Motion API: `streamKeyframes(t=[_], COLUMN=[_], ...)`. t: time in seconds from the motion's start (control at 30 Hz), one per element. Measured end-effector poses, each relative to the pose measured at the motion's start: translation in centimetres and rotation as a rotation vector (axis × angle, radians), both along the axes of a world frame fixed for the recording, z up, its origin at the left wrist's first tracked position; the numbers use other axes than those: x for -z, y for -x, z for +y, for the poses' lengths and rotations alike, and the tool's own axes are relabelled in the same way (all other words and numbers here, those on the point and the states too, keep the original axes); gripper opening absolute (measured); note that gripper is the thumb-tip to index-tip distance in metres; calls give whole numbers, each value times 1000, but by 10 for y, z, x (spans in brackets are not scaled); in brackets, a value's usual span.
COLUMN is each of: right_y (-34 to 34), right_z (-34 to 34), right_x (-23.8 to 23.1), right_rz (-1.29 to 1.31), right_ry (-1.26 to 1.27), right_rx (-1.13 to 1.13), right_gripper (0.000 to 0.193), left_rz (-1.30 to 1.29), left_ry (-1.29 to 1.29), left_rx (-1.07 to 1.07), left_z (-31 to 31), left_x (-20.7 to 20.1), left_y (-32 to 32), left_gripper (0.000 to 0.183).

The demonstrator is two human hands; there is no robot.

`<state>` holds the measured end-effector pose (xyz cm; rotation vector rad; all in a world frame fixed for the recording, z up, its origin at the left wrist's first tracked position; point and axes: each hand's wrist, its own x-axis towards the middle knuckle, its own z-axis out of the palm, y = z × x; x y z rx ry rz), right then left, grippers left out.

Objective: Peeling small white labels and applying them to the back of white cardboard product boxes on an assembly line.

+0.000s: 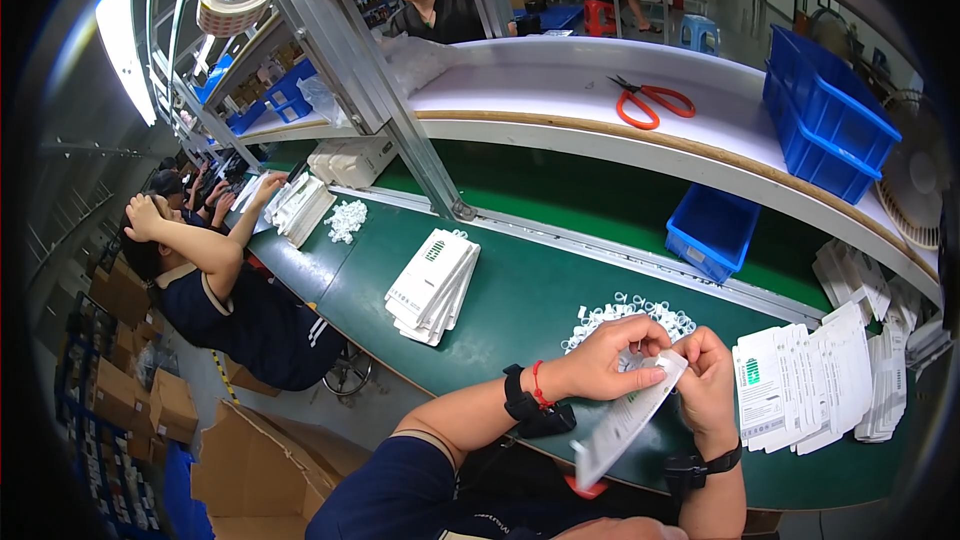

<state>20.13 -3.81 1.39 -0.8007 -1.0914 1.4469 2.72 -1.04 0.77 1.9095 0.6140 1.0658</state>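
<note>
Above the near edge of the green table, my left hand [612,360] is closed on a flat white packet [625,427] with green print, which hangs tilted down toward me. My right hand [708,380] pinches at the packet's top end, close beside the left fingers; whatever small part lies between its fingertips is hidden. Just beyond both hands lies a heap of small white plastic clips [630,312]. A fanned pile of similar white packets [805,390] rests to the right of my right hand, and a neat stack of packets [433,287] sits farther left.
A blue bin [713,232] stands under the shelf [560,125]. Red-handled scissors [650,102] and stacked blue bins [828,115] are on the shelf. A metal post [400,140] rises behind the table. To the left sits a co-worker [235,280] near another clip heap [346,221].
</note>
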Motion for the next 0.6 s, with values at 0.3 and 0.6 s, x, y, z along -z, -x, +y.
streamKeyframes(t=[0.3,0.6], right_y=[-8,-11], right_z=[9,12], right_x=[6,14], right_rz=[326,205], right_ry=[-7,28], right_rx=[53,141], right_gripper=[19,5], left_rz=[-121,-237], left_ry=[371,567], left_rx=[24,44], left_z=[0,1], left_x=[4,9], left_y=[-2,-2], left_gripper=[48,48])
